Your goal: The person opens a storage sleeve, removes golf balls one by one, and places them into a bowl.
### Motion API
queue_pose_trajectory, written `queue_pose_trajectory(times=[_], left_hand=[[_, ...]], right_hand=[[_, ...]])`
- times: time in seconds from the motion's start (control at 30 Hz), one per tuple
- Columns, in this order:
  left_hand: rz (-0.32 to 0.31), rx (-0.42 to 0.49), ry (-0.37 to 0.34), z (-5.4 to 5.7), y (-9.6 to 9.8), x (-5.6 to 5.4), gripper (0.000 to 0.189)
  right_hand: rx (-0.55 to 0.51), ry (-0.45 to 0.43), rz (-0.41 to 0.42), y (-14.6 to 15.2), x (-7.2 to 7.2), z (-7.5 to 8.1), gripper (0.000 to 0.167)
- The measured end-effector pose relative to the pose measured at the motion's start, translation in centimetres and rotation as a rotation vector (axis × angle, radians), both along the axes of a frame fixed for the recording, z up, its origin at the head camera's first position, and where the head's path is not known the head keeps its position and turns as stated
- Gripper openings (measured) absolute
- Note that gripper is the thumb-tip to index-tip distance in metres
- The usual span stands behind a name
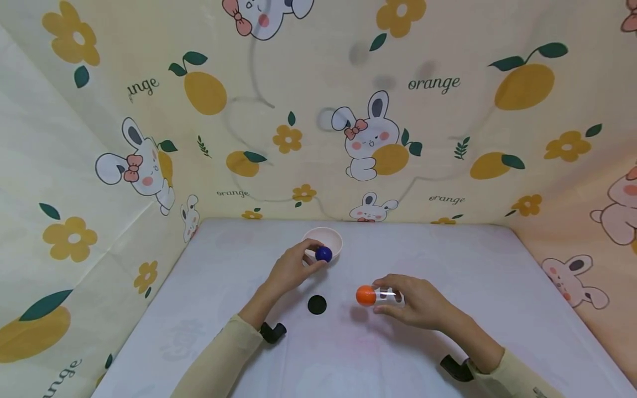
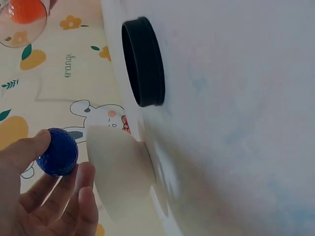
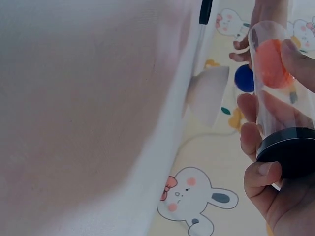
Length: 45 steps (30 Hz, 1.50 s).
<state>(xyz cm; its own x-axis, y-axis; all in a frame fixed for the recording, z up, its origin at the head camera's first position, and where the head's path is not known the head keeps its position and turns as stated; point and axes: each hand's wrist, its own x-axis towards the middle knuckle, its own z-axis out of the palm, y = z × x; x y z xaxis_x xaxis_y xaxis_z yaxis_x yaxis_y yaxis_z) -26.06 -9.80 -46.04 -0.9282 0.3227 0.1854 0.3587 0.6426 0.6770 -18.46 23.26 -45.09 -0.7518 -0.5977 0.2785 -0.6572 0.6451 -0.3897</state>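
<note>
My left hand (image 1: 291,269) pinches a dark blue golf ball (image 2: 59,152) between thumb and fingertips. The ball is over the near side of a small white bowl (image 1: 334,236); the bowl's inside is partly hidden by the hand. My right hand (image 1: 420,301) grips a clear tube (image 3: 261,39) with a black end (image 3: 290,150). An orange ball (image 1: 365,296) sits inside it, close to the end that points left toward the other hand. Between the hands, on the table, lies a round black lid (image 1: 317,304), its rim showing in the left wrist view.
A pale cloth covers the table (image 1: 428,249). Behind it hangs a curtain (image 1: 308,66) printed with rabbits, oranges and flowers, which continues along both sides. Each forearm wears a black strap piece, the left one (image 1: 273,333) near the table surface.
</note>
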Motion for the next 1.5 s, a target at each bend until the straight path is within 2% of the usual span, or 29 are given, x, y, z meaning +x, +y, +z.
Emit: queue_pose_trajectory(times=[0.37, 0.67, 1.07, 1.3, 1.5], left_hand=[[0.082, -0.008, -0.018, -0.7, -0.1, -1.7, 0.047], [0.110, 0.007, -0.049, -1.2, -0.3, -2.1, 0.047], [0.107, 0.037, -0.051, -0.4, -0.6, -1.9, 0.044], [0.093, 0.049, -0.076, 0.1, -0.4, -0.9, 0.041], [0.064, 0.046, -0.059, 0.2, -0.5, -0.2, 0.039]], right_hand=[[-0.005, -0.021, -0.014, 0.2, 0.2, 0.1, 0.046], [-0.020, -0.011, -0.011, 0.2, 0.2, -0.2, 0.043], [-0.006, -0.027, -0.027, 0.2, 0.0, 0.0, 0.044], [0.002, -0.037, -0.031, 0.2, -0.1, -0.2, 0.046], [0.011, -0.042, -0.039, 0.0, -0.1, -0.3, 0.047]])
